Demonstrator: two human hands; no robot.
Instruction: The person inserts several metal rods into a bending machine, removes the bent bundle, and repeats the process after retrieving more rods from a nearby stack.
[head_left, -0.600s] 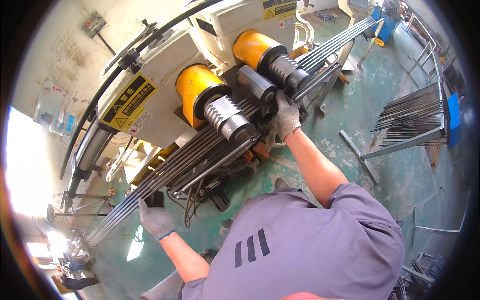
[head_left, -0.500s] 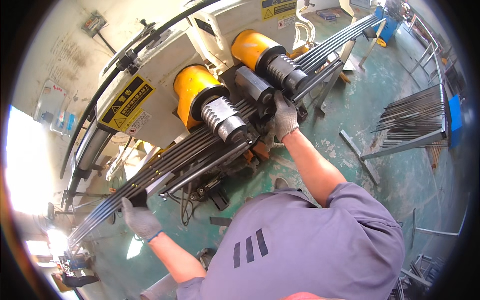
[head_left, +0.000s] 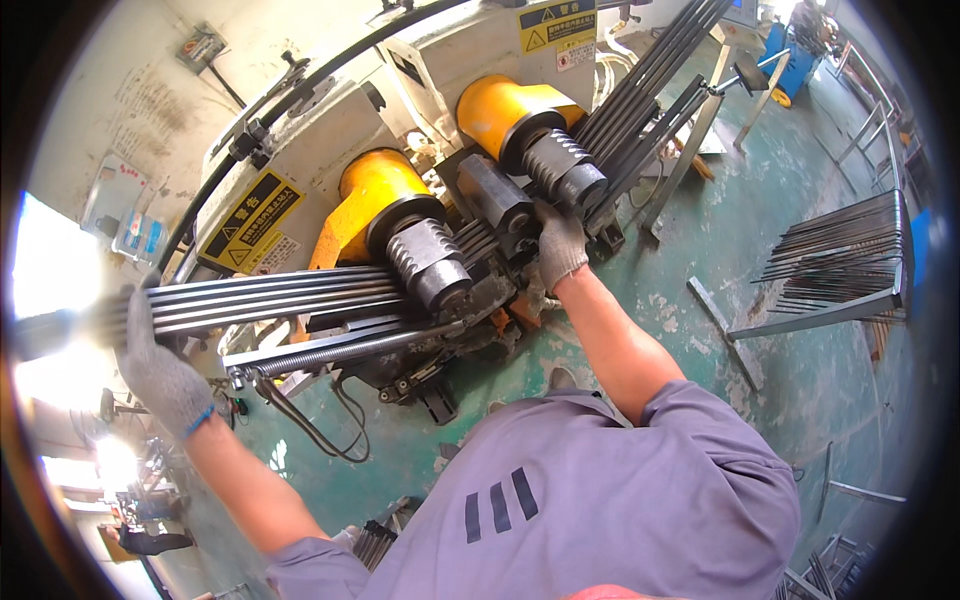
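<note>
Where the metal rods (head_left: 290,300) overhang the machine's (head_left: 325,150) left edge, the left hand (head_left: 160,375) has fingers across them, clamped or not I cannot tell; the right hand (head_left: 562,245), its grip likewise unclear, is at the front edge beside a dark block (head_left: 493,193). Green floor (head_left: 660,300) spreads towards a rod rack (head_left: 835,250).

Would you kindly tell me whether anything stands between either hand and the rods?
Nothing visible stands between the left hand and the rods: its fingers overlap them. By the right hand, the block and right roller jut out before the rods, partly hiding them; contact there cannot be told.
</note>
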